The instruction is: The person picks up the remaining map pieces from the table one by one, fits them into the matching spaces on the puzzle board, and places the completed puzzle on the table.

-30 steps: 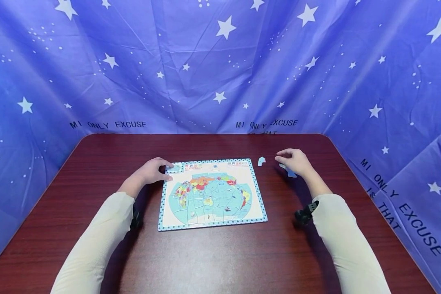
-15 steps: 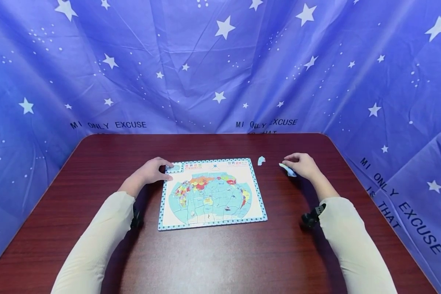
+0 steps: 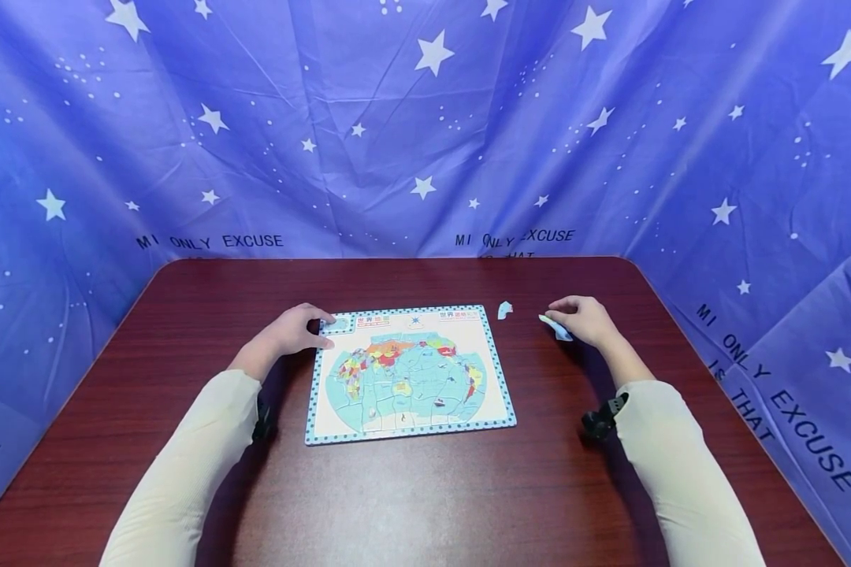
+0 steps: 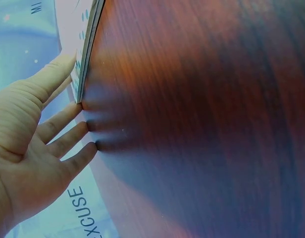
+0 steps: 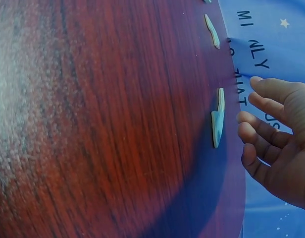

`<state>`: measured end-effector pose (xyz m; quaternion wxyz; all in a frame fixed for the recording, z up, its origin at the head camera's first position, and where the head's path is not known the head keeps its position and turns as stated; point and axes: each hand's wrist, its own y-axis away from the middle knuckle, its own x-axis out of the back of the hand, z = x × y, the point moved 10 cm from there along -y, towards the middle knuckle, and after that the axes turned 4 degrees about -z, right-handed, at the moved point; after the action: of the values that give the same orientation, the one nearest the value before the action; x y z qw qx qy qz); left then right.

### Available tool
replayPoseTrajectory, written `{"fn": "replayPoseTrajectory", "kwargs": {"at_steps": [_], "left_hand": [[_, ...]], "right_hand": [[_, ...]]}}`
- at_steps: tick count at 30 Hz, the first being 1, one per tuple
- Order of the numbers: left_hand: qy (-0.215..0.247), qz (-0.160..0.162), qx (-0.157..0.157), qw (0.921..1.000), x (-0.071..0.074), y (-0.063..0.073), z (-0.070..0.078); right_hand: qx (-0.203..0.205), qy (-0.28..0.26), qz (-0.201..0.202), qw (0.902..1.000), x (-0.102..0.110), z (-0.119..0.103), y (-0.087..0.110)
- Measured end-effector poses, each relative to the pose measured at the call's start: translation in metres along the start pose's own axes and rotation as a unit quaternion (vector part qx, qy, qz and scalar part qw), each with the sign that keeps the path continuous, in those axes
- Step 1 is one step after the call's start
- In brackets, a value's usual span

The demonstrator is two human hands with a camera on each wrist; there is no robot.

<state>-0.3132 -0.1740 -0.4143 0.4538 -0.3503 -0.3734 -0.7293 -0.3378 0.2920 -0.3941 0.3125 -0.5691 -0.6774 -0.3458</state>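
Observation:
A world-map jigsaw board with a blue-dotted border lies flat in the head view. My left hand rests at its upper left corner, thumb on the border and the other fingers spread nearly straight. In the left wrist view, some of those fingertips come down at the table beside the corner. My right hand hovers close by a pale blue puzzle piece. The right wrist view shows this loose piece on the table, apart from the bent, empty fingers.
Between board and right hand lies a second loose puzzle piece, pale blue with a touch of red. The dark red wooden table ends at a blue star-printed curtain. Each wrist wears a black camera.
My right hand has shifted slightly to the right within the first half second, uncovering more of the nearby piece; since then it has stayed put. The left hand and the board have not moved.

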Motion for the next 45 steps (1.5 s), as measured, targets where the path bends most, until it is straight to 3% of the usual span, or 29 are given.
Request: {"fn": "replayPoseTrajectory", "kwargs": {"at_steps": [21, 45], "left_hand": [[0.006, -0.001, -0.004, 1.0, -0.001, 0.0, 0.0], [0.002, 0.001, -0.009, 1.0, -0.002, -0.002, -0.003]], "right_hand": [[0.02, 0.033, 0.0, 0.9993, 0.003, 0.009, 0.006], [-0.01, 0.035, -0.02, 0.9992, -0.005, 0.022, 0.001]]}}
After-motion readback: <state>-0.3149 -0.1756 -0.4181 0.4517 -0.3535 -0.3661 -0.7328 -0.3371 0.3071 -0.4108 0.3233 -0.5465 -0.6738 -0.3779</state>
